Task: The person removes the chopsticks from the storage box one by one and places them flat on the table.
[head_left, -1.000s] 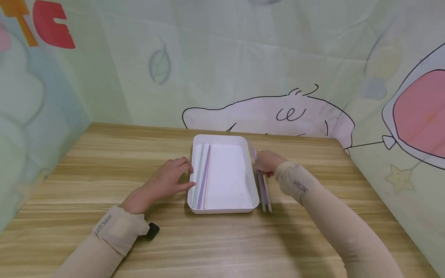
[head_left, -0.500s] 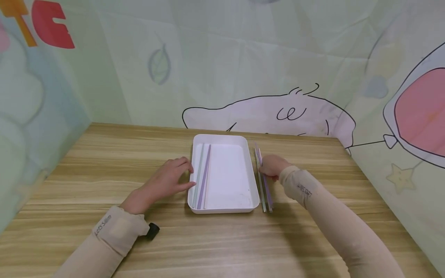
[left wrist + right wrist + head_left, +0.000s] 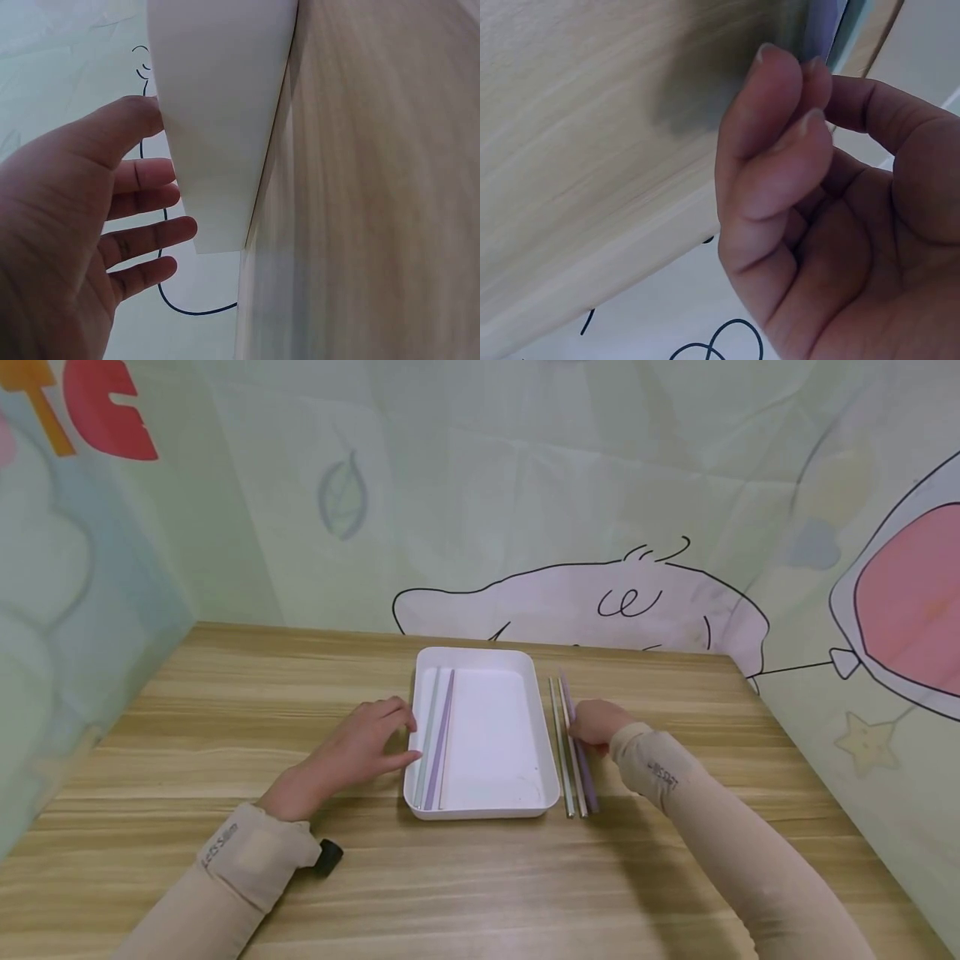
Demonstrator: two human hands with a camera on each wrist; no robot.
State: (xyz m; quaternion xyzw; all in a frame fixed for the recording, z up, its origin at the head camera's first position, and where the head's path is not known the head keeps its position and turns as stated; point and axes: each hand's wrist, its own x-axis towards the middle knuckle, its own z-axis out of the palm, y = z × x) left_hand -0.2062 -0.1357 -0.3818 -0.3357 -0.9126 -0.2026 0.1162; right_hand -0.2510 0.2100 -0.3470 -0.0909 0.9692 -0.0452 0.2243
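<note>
A white tray point(image 3: 497, 739) lies on the table, holding a green chopstick point(image 3: 429, 735), a purple chopstick point(image 3: 437, 760) and a pale pink chopstick point(image 3: 446, 760) along its left side. My left hand point(image 3: 362, 739) rests at the tray's left rim with fingers loosely spread; in the left wrist view the fingertips meet the tray's outer wall point(image 3: 217, 120). Right of the tray, my right hand point(image 3: 597, 723) pinches another purple chopstick point(image 3: 588, 783) between thumb and fingers. Beside it lie a second green chopstick point(image 3: 561, 752) and a pale one point(image 3: 574, 760).
The wood-grain table point(image 3: 465, 893) ends at a printed cloth backdrop point(image 3: 450, 510) behind and at both sides. A black clasp point(image 3: 327, 857) sits on the left wrist, over a beige sleeve point(image 3: 255, 856).
My right hand has moved right with the purple chopstick, which lay across the green and pale ones and now lies to their right. The left hand stays at the tray.
</note>
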